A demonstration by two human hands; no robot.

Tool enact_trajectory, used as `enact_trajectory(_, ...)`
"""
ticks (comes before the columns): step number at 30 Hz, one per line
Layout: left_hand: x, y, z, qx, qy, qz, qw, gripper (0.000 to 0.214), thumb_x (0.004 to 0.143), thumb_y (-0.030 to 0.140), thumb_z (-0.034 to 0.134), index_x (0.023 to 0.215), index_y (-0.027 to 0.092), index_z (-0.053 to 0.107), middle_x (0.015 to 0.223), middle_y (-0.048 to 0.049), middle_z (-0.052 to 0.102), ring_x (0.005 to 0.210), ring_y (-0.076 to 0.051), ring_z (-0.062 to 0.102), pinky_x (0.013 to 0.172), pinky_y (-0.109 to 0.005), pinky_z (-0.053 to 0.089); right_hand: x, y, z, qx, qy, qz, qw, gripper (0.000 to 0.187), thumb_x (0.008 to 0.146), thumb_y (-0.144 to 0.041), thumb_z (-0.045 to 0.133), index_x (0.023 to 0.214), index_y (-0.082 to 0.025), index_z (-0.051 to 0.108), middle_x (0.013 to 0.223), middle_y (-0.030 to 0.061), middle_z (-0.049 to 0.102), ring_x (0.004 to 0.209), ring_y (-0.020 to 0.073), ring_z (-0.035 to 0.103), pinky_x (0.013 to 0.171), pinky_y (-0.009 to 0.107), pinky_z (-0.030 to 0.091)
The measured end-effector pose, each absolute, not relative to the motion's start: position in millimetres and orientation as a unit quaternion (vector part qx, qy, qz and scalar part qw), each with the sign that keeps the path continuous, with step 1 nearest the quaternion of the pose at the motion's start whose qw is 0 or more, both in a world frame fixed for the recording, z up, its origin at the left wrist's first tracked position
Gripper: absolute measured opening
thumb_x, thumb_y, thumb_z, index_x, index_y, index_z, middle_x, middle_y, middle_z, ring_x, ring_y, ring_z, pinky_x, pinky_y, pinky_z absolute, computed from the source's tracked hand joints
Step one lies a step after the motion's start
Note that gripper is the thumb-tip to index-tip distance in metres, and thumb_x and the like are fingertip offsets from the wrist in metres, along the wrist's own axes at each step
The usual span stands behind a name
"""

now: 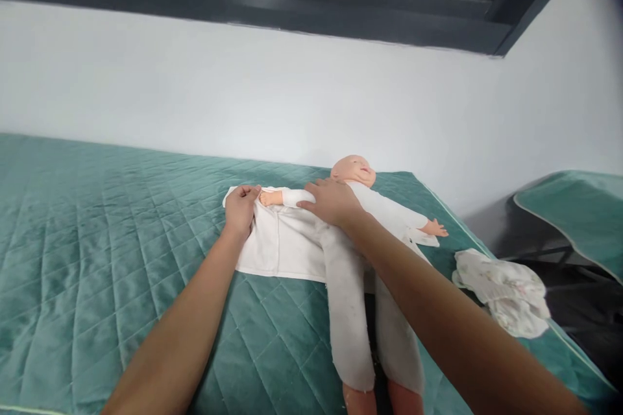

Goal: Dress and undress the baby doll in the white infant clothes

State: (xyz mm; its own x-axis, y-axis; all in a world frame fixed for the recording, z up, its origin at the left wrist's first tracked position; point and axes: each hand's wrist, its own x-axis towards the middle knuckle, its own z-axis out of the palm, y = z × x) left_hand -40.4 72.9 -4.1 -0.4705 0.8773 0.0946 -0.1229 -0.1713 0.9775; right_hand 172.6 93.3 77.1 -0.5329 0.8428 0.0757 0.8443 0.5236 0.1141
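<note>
Closest in, the pale cloth legs of a soft-bodied baby doll (348, 311) stretched toward the camera. The doll lay face up on a teal quilted bedcover (97, 220), head toward the white wall (292, 91). The left hand (241, 207) was curled closed on the edge of a white cotton garment (282, 243) spread beneath the doll, just beside its small plastic hand. The right hand (333, 201) rested flat, fingers extended, on the doll's shoulder. A crumpled white cloth (503, 292) sat near the bed's right edge.
</note>
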Motion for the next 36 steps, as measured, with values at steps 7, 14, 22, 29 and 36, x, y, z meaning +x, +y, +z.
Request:
enact_trajectory(7,-28,60,3,0.625,0.612,0.471,0.113,0.018,0.092,0.033,0.055,0.086,0.019,0.065,0.084,-0.0053,0.070,0.080,-0.020,0.063,0.073,-0.030,0.042,165,97,67,-0.490,-0.867,-0.087,0.007,0.042,0.095,-0.056,0.050,0.110,-0.020,0.067,0.112,0.0157,0.070,0.110,0.0332,0.060,0.097,0.049,0.042)
enact_trajectory(14,-4,60,6,0.699,0.563,0.411,0.159,0.014,0.095,0.029,0.054,0.086,0.020,0.061,0.081,-0.0016,0.067,0.076,-0.017,0.060,0.069,-0.028,0.041,163,95,65,-0.486,-0.869,-0.092,0.021,0.044,0.097,-0.055,0.046,0.108,-0.018,0.067,0.111,0.0157,0.070,0.107,0.0334,0.061,0.092,0.048,0.045)
enact_trajectory(22,-5,54,6,0.680,0.547,0.457,0.173,0.019,0.098,0.033,0.050,0.090,0.021,0.062,0.086,-0.0014,0.067,0.081,-0.017,0.061,0.074,-0.029,0.044,177,97,83,-0.501,-0.862,0.016,0.075,0.040,0.095,-0.044,0.052,0.125,-0.021,0.063,0.124,0.0134,0.069,0.113,0.0330,0.062,0.093,0.046,0.048)
enact_trajectory(29,-13,43,0,0.658,0.677,0.329,0.014,0.027,0.094,0.044,0.059,0.107,0.020,0.059,0.111,-0.0093,0.064,0.104,-0.026,0.060,0.077,-0.033,0.046,287,68,72,-0.639,-0.666,0.023,0.384,0.036,0.086,-0.035,0.055,0.114,-0.016,0.067,0.116,0.0150,0.067,0.108,0.0296,0.061,0.099,0.046,0.045)
enact_trajectory(36,-11,42,1,0.705,0.651,0.279,-0.039,0.016,0.099,0.033,0.049,0.096,0.019,0.057,0.105,-0.0110,0.064,0.104,-0.027,0.058,0.084,-0.036,0.046,311,20,29,-0.668,-0.571,0.159,0.450,0.054,0.091,-0.055,0.039,0.119,-0.017,0.064,0.109,0.0133,0.071,0.103,0.0284,0.063,0.097,0.044,0.046)
